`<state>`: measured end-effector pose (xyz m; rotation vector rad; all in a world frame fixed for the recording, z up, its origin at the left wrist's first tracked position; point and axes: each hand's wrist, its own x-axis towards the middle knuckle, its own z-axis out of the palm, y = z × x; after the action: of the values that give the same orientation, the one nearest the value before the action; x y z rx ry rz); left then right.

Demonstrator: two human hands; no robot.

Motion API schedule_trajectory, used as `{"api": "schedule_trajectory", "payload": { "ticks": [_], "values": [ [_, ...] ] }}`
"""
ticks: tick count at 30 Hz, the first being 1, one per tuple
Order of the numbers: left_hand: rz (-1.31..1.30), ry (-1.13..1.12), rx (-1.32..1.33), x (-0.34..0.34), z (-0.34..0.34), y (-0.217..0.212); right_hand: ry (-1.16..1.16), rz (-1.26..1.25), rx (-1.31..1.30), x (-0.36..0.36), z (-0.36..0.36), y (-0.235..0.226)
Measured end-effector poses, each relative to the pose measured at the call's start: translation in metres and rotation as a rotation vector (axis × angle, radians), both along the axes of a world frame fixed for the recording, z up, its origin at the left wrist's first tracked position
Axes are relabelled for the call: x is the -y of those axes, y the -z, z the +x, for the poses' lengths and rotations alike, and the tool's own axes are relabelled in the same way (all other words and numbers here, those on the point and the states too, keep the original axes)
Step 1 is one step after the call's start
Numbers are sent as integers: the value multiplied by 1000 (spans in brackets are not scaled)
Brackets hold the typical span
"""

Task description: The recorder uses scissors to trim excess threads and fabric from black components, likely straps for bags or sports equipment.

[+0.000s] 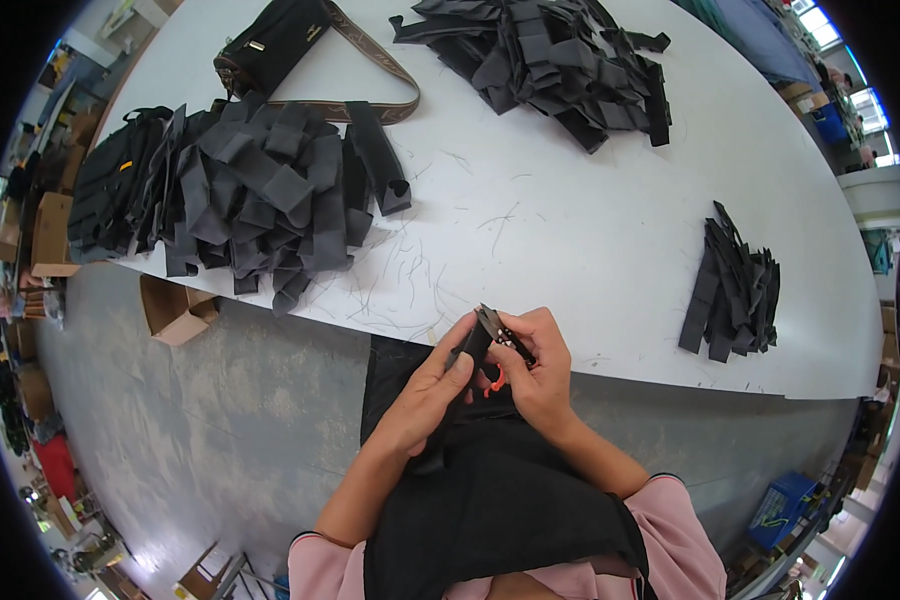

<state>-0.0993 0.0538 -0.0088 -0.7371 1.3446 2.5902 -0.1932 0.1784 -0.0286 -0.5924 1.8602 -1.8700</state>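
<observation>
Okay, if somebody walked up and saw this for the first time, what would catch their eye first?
Probably the two hands low in the middle: the left hand holds a dark fabric strip while the right hand works small snips with orange handles at its end. Next, the heaps of dark strips on the white table: a big grey pile at left, a black pile at top, a small stack at right.

Snips' (500, 345) blades (orange handle aside) mostly hidden by right hand (540, 370).

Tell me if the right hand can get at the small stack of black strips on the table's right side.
Probably yes: nothing lies between the right hand and the small stack of black strips, though it holds thread snips.
</observation>
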Motion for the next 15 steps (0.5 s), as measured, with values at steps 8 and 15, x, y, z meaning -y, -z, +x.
{"api": "schedule_trajectory", "payload": {
  "ticks": [8,15],
  "values": [
    [-39,34,-2,3,-1,-2,-9,164,-202,-11,-9,-14],
    [116,120,-22,14,4,-2,-257,219,-510,-14,-57,-28]
  ]
}}
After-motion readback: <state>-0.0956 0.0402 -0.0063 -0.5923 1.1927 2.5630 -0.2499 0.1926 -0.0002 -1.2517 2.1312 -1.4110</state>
